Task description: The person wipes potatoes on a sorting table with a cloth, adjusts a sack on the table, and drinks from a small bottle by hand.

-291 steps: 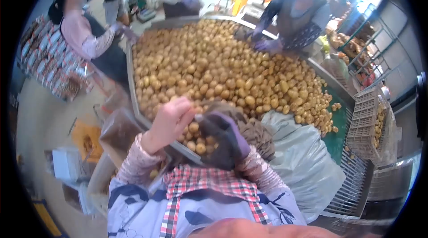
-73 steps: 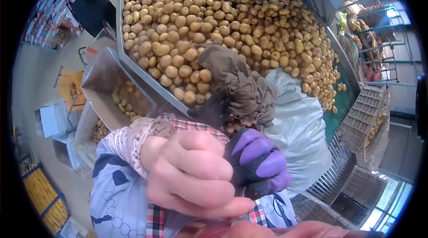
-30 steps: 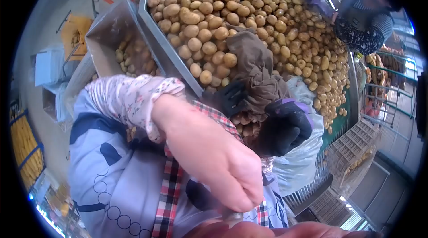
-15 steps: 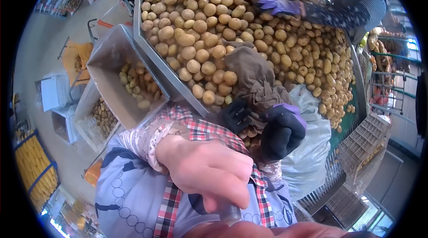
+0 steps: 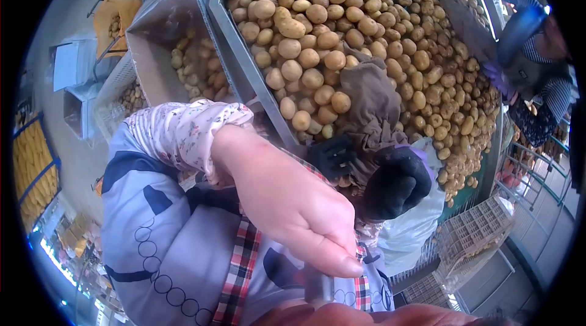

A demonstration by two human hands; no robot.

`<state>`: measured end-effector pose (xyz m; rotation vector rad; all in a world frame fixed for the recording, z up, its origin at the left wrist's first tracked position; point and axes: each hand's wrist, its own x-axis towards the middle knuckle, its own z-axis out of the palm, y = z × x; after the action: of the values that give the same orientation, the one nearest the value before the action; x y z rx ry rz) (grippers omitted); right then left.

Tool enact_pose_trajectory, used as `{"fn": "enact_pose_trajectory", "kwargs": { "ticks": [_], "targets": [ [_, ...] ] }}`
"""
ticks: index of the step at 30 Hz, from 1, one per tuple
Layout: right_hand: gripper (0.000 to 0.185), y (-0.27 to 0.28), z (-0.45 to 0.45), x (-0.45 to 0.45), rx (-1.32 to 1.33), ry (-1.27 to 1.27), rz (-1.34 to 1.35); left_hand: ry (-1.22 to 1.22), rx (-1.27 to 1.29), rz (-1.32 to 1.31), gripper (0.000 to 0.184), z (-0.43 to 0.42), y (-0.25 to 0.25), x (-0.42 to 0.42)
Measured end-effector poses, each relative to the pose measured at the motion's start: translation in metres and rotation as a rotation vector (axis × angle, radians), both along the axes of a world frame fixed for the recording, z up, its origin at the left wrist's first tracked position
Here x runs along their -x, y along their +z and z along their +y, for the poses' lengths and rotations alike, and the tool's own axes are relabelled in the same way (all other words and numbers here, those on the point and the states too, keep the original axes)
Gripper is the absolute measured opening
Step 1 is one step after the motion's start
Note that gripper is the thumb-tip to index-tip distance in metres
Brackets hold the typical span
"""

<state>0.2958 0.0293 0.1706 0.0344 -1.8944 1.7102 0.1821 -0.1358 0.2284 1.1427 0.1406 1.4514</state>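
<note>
My left hand point(image 5: 293, 204) is bare, in a rolled floral sleeve, and raised close to the camera in front of my chest. Its fingers are curled in beside a blurred grey thing point(image 5: 318, 289); whether they grip anything is hidden. Lower down, my right hand point(image 5: 395, 184) wears a black-and-purple glove and is curled closed, its contents out of sight. Beside it lies a black glove point(image 5: 332, 156), seemingly without a hand in it. A crumpled brown cloth point(image 5: 372, 97) rests on the potatoes point(image 5: 317, 14) next to both.
The potatoes fill a metal-edged table point(image 5: 253, 76). A cardboard-like box point(image 5: 160, 57) with potatoes stands at left, and a whitish sack point(image 5: 409, 228) at right. Plastic crates point(image 5: 473, 234) stand farther right. Across the table is a co-worker with a purple glove point(image 5: 500, 79).
My view has shifted, and the table appears farther right. My left hand has turned, with its forearm showing more. The co-worker's hands have moved off the potatoes to the table's far edge.
</note>
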Motion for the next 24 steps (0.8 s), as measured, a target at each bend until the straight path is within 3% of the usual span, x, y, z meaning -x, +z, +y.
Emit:
{"fn": "enact_pose_trajectory", "kwargs": {
  "ticks": [5, 10, 14, 17, 20, 23, 24],
  "targets": [
    [0.033, 0.0, -0.015, 0.024, 0.146, -0.151, 0.102, -0.213, 0.126, 0.003, 0.04, 0.0, -0.005, 0.007],
    [0.03, 0.008, -0.009, 0.021, 0.124, 0.0, 0.01, -0.569, 0.18, 0.078, 0.039, 0.012, -0.012, 0.012],
    [0.03, 0.012, -0.012, 0.018, 0.229, 0.107, -0.013, -0.231, 0.173, 0.055, 0.025, 0.004, -0.003, 0.022],
    [0.03, 0.022, -0.01, 0.023, 0.152, 0.163, -0.023, 0.05, 0.017, -0.078, 0.033, -0.001, -0.002, 0.019],
    [0.027, 0.031, -0.003, 0.032, 0.017, 0.215, 0.009, -0.01, 0.141, -0.199, 0.038, -0.011, -0.001, 0.013],
    [0.022, 0.023, -0.007, 0.033, 0.059, 0.083, 0.08, 0.084, 0.06, -0.296, 0.042, -0.009, -0.005, 0.0],
    [0.022, 0.023, -0.006, 0.032, 0.043, 0.06, 0.087, 0.111, 0.074, -0.292, 0.034, -0.009, -0.005, -0.003]
  ]
}}
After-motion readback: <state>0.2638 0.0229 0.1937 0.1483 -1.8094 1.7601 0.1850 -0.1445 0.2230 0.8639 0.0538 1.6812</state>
